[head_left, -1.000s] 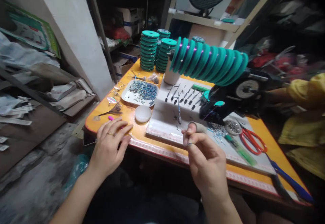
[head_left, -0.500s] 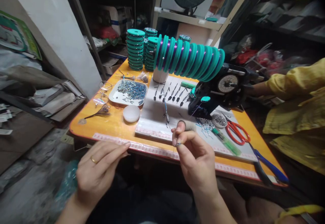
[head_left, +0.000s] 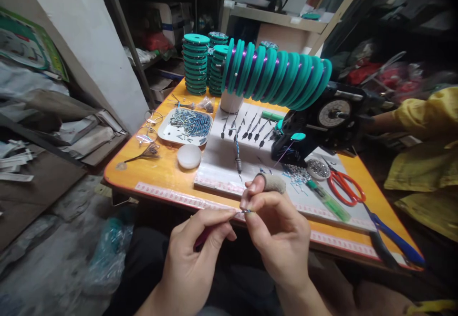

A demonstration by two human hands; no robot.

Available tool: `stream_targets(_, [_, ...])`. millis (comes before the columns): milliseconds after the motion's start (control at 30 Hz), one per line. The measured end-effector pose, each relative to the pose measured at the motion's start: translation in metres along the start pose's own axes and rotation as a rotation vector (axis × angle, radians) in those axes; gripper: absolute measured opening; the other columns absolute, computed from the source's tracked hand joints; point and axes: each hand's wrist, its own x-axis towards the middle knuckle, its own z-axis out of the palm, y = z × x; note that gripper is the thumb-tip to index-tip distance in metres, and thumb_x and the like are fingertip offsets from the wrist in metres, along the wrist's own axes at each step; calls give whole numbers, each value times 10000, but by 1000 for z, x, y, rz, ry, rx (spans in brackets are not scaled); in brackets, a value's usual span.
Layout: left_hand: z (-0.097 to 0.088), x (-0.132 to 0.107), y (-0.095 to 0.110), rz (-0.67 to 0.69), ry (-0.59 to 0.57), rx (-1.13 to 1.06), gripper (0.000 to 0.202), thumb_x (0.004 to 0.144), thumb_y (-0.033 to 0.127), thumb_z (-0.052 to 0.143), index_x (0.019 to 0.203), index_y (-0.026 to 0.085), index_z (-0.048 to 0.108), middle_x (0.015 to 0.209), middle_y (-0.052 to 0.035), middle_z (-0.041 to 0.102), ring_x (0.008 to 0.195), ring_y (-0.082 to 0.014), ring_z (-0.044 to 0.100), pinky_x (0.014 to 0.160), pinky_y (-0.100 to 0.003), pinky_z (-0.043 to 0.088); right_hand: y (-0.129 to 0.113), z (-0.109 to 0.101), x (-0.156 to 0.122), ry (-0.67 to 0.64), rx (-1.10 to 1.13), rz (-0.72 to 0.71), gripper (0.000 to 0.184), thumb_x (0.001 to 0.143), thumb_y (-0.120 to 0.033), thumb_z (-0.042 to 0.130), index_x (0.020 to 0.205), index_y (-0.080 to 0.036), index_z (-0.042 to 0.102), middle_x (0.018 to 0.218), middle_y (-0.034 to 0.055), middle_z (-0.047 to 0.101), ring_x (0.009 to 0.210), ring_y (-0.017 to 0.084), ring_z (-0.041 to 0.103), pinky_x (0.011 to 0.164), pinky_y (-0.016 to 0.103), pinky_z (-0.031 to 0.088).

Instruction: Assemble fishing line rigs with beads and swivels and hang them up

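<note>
My left hand (head_left: 198,254) is closed around a thin pink-handled tool (head_left: 201,239), its tip pointing at my right hand. My right hand (head_left: 277,232) pinches a tiny blue-and-metal piece (head_left: 246,210) between thumb and fingers; a beige sleeve covers one fingertip (head_left: 272,182). Both hands meet just in front of the near edge of the orange table (head_left: 161,177). Beyond them a white mat (head_left: 222,163) carries a row of small dark pieces (head_left: 246,127) and one longer blue piece (head_left: 237,156).
A white tray of blue pieces (head_left: 186,126) and a round white lid (head_left: 189,156) lie left of the mat. A row of teal spools (head_left: 275,75) sits on a black winding machine (head_left: 322,125); more spools (head_left: 195,65) stand stacked behind. Red scissors (head_left: 345,184), blue pliers (head_left: 393,242). A person in yellow (head_left: 422,163) sits right.
My left hand left the table's left part, took up the pink-handled tool and came across to meet my right hand, which stays pinched on the tiny piece. The view shifted slightly.
</note>
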Motion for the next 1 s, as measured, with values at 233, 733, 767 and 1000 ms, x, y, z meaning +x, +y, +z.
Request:
stream_targets(233, [3,2,-1,66,3,15,294,914,56,613,1074,287,696,841,58,719,727,-59,686,745,-122,551,-1,0,0,-17,33,39,159,880,-109,656,941,-256,660,968,32,540,1009,186,622,911,353,508])
stream_targets(733, [1,-1,-6,75,-13,11,317,933,57,590,1116,302,669,855,71,702,753,-44,681,768,-109,546,-3,1,1,-30,89,37,151,889,-94,639,927,-240,648,989,30,537,971,148,599,889,274,499])
stream_targets(767, [1,-1,-6,72,-13,5,317,933,58,590,1115,304,670,857,70,702,751,-46,682,764,-110,548,-3,1,1,-29,84,35,151,887,-94,640,927,-239,648,989,33,538,971,151,600,891,279,501])
stream_targets(1000, [2,0,-7,57,-9,-14,319,934,61,592,1122,306,676,857,63,706,745,-53,683,754,-119,549,-2,0,0,-49,59,12,172,880,-82,644,939,-244,652,987,32,543,986,149,604,924,283,498])
